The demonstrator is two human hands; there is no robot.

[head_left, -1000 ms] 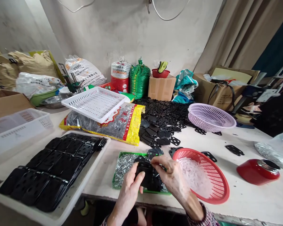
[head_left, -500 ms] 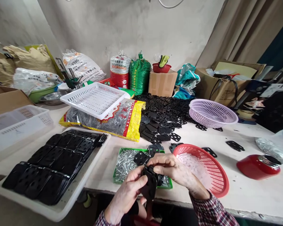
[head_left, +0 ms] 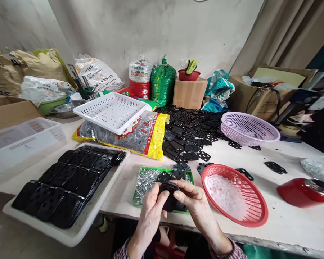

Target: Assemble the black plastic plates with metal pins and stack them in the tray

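My left hand [head_left: 150, 210] and my right hand [head_left: 193, 203] meet over the near edge of the table, both closed on a small stack of black plastic plates [head_left: 169, 196]. The left thumb and fingers pinch its left side; the right fingers press on its top and right side. Directly behind it sits a green tray [head_left: 140, 199] of small silver screws with a few more black plates lying on it. A red mesh basket [head_left: 256, 212] holding pale small parts lies just right of my right hand.
A white tray [head_left: 78, 233] with rows of stacked black plates is at the near left. A heap of loose black plates [head_left: 191, 126], a yellow bag [head_left: 151, 140], a white basket [head_left: 110, 113], a purple basket [head_left: 248, 129] and a red container [head_left: 299, 192] surround the work spot.
Both hands lifted the black stack off the green tray toward me, then brought it back up just over the tray's near edge. The view shifted slightly to the left.
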